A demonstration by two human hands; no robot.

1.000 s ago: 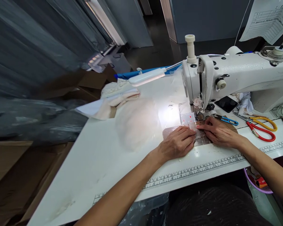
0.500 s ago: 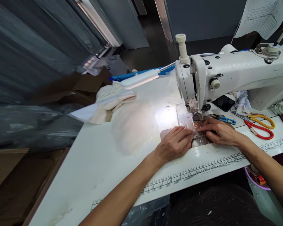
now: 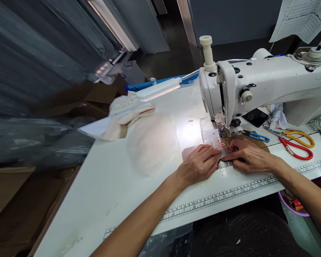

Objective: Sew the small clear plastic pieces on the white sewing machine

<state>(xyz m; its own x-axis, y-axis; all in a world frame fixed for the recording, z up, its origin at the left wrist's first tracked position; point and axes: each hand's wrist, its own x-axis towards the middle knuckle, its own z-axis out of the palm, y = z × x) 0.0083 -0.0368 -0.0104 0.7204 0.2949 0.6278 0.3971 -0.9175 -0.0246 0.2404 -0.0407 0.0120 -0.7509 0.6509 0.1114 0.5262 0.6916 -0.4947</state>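
Note:
A piece of thin, sheer pale fabric point(image 3: 216, 144) with small red marks lies under the needle area of the white sewing machine point(image 3: 267, 82). My left hand point(image 3: 199, 163) is closed on its near left part, fingers together and bent, with the fingertips at the fabric's edge. From the right, my right hand point(image 3: 248, 156) reaches the same near edge, its index finger and thumb closing there; the exact contact is partly hidden. Both hands rest low on the table, fingertips almost meeting in front of the presser foot.
Blue thread snips point(image 3: 256, 136), red-handled scissors point(image 3: 296, 149) and a black phone point(image 3: 255, 117) lie right of my hands. A lamp point(image 3: 159, 89) lights the white table point(image 3: 109, 171). Folded cloth point(image 3: 133, 116) lies at the back left. A printed ruler point(image 3: 216, 199) runs along the front edge.
My right hand has moved slightly down and towards my left hand, its fingertips now at the fabric's near edge. My left hand stays nearly in place. The view has shifted slightly.

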